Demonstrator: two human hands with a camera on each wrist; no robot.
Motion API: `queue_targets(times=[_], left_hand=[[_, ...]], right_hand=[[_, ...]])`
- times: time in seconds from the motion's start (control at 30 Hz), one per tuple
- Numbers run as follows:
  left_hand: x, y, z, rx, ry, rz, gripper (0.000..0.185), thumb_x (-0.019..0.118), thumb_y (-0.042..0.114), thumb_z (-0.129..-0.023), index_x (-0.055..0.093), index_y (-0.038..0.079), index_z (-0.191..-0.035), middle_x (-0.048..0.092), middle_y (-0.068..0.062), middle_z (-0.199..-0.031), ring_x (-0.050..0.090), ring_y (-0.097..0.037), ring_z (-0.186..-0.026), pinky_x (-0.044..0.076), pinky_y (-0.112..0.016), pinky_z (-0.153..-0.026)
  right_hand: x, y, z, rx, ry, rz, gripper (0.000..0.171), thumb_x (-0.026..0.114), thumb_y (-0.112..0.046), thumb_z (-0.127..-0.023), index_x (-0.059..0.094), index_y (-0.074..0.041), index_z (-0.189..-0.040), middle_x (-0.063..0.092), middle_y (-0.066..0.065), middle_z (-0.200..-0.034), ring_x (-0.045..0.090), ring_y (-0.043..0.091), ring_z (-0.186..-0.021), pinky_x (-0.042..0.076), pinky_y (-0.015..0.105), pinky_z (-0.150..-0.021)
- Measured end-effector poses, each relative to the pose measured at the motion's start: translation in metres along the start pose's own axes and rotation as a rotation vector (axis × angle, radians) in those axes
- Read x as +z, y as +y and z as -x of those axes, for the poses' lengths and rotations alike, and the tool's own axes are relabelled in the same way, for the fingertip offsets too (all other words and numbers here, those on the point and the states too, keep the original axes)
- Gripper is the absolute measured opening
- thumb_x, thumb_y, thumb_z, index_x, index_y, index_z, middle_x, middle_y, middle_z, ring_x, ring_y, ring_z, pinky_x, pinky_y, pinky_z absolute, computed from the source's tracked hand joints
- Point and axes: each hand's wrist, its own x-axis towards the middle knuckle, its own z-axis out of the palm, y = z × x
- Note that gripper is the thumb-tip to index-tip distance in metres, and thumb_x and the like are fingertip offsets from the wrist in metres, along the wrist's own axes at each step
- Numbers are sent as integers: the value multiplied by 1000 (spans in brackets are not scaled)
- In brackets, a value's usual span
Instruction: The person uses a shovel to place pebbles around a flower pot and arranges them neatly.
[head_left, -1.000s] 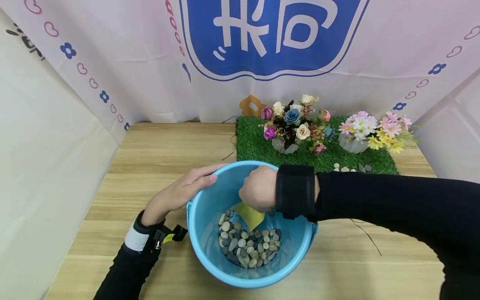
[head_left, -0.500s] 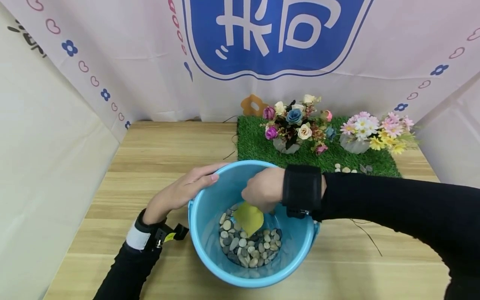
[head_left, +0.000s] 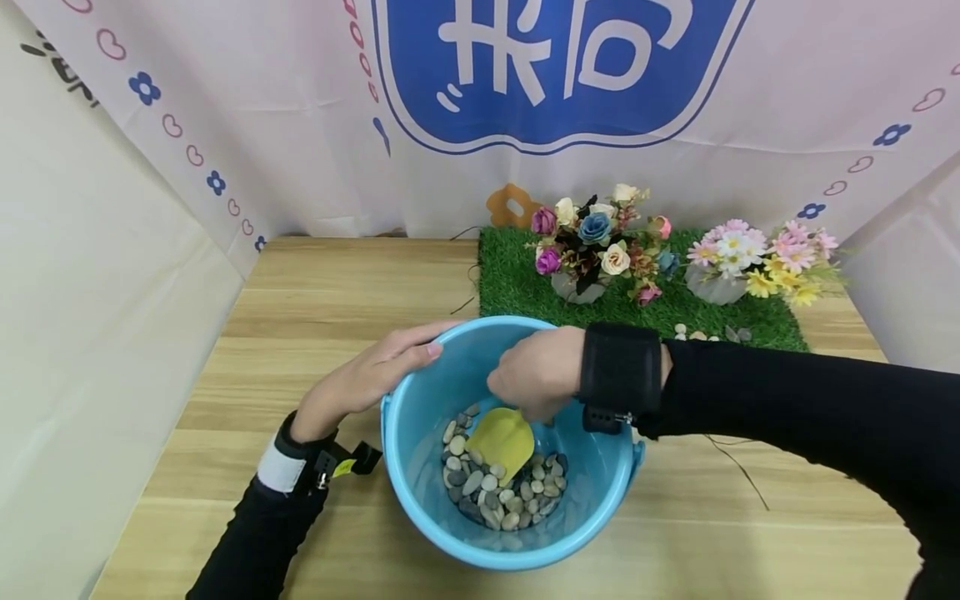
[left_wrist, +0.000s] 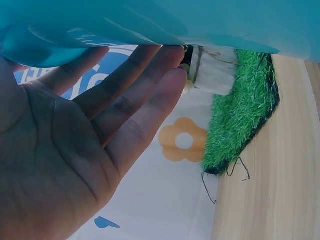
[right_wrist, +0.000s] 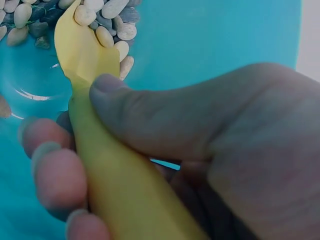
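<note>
Right hand (head_left: 536, 372) grips yellow scoop (head_left: 502, 442), seemingly among pebbles (head_left: 502, 500); left hand (head_left: 367, 379) flat against bucket (head_left: 420, 500).

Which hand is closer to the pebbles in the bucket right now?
Right. The right hand is inside the blue bucket, gripping the yellow scoop whose blade rests on the pebbles. The left hand stays outside, fingers flat against the bucket's rim.

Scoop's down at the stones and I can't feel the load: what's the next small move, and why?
Probably tip the yellow scoop up to lift. The right hand grips its handle, its blade lies on the pebbles with a few already on it, and the left hand rests on the blue bucket rim.
</note>
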Motion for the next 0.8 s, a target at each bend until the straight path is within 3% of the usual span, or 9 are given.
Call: queue_targets(times=[0.2,0.4,0.8], left_hand=[[0,0,0,3,-1,0,50,35,19,-110,35,3,-157,49,-20,-148,65,-38,-113,62,-44,-78],[0,-1,0,9,-9,-2,50,34,18,-110,35,2,-157,50,-21,-146,66,-39,-112,62,-43,-76],[-1,0,1,3,-8,8,50,34,18,-110,34,1,-157,50,-23,-146,65,-40,-112,62,-44,-76]], right_hand=[[-1,2,1,-10,-19,7,12,71,-21,-98,65,-14,-106,60,-3,-83,57,14,-75,52,28,-68],[-1,2,2,-1,-38,-5,9,70,-21,-98,64,-16,-94,61,-2,-77,56,13,-67,51,27,-62],[-2,5,7,-41,-66,-30,22,68,-22,-100,65,-16,-79,56,-3,-67,48,12,-59,42,24,-55]])
